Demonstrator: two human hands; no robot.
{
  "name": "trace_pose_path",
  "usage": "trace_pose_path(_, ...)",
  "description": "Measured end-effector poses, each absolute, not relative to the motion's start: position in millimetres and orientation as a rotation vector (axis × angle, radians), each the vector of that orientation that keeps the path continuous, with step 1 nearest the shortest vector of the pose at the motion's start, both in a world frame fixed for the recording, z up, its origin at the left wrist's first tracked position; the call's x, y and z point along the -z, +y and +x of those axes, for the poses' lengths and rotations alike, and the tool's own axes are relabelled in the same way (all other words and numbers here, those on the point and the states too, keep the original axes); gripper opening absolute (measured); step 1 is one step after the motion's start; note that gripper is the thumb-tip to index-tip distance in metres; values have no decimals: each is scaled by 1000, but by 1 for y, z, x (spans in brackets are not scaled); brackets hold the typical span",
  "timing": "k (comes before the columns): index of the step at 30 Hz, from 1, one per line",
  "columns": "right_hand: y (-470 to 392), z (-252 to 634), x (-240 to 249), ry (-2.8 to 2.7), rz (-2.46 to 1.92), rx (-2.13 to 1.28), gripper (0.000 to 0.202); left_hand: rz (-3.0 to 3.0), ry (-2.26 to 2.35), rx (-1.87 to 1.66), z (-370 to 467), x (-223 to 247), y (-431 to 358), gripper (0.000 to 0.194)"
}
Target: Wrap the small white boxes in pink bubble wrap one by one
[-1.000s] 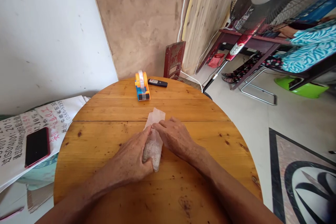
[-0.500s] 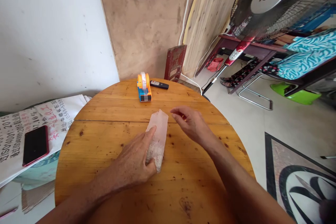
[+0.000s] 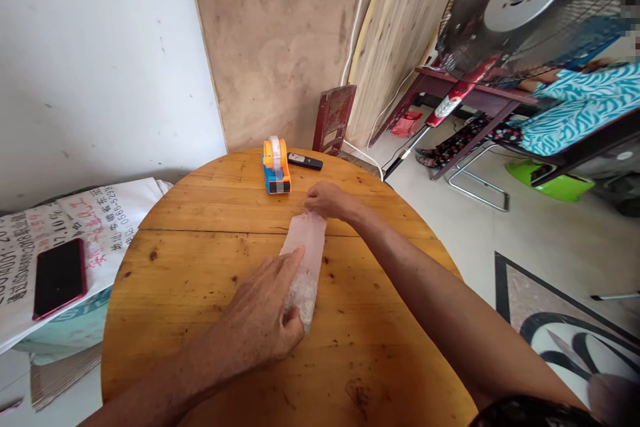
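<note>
A long, pale pinkish-white packet (image 3: 311, 243), which looks wrapped in bubble wrap, lies on the round wooden table (image 3: 200, 213). Its near part is bumpy and its far part smoother and flatter. My left hand (image 3: 265, 307) grips the near left side, index finger stretched along the top and thumb at the near end; the other fingers are hidden. My right hand (image 3: 327, 201) is closed at the far end, fingers pinched together on its edge. Beyond it stands an orange and blue tape dispenser (image 3: 277, 167) with a tape roll in it.
Behind the dispenser lies a black remote control (image 3: 306, 161). A phone (image 3: 61, 278) rests on printed white sacks (image 3: 125, 213) at the left. A wooden chair (image 3: 334, 117) stands past the table. At the right are a large fan (image 3: 530, 0) and a seated person (image 3: 580, 113).
My right hand has moved left and away from me, from beside the packet onto its far end, and has closed there. My left hand stays on the packet.
</note>
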State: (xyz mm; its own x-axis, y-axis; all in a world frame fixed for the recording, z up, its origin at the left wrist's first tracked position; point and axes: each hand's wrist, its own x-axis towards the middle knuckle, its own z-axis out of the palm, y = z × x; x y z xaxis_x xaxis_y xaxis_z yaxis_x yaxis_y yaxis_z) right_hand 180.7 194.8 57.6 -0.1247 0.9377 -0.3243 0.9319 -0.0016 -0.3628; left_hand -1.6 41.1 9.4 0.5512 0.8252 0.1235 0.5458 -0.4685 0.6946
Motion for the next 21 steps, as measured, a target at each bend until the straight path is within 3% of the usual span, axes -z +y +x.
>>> trace_pose_path(6,203,199,-36,-1842,-1946,-1284,21,2204,1030,-653,-2,-9,42,77)
trace_pose_path(14,191,222,-32,-1467,-1652,-1705,34,2203,1066,-632,-2,-9,41,76)
trace_pose_path(18,175,239,-34,-1309,-1355,-1859,25,2211,1054,-646,-2,-6,41,76)
trace_pose_path(21,165,249,-33,-1390,-1232,-1872,57,2211,1061,-655,-2,-5,41,76)
